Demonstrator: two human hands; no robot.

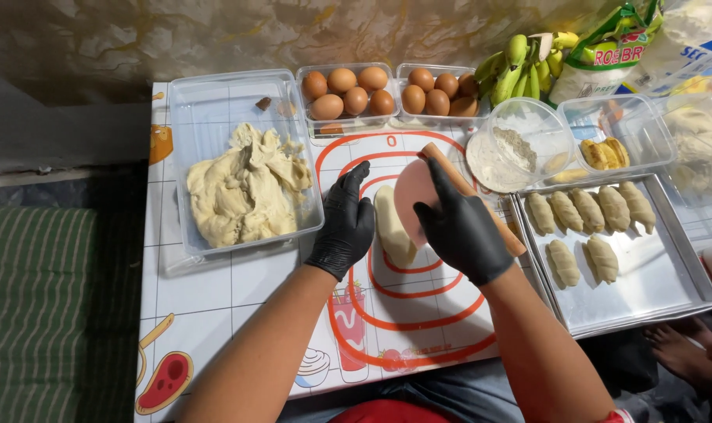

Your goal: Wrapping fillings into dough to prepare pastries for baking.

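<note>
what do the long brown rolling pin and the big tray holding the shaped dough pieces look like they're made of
The long brown rolling pin looks like wood: matte, warm brown. The big rectangular tray looks like metal, probably aluminium: silvery, dull sheen, thin raised rim.

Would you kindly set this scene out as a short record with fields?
left hand: left hand in a black glove, touching the dough piece on the mat
right hand: right hand in a black glove, holding a pink scraper against the dough piece
near the right hand: wooden rolling pin
left of mat: clear tub of dough
behind mat: two boxes of brown eggs, bananas, flour bowl
right of mat: metal tray with shaped rolls
</note>
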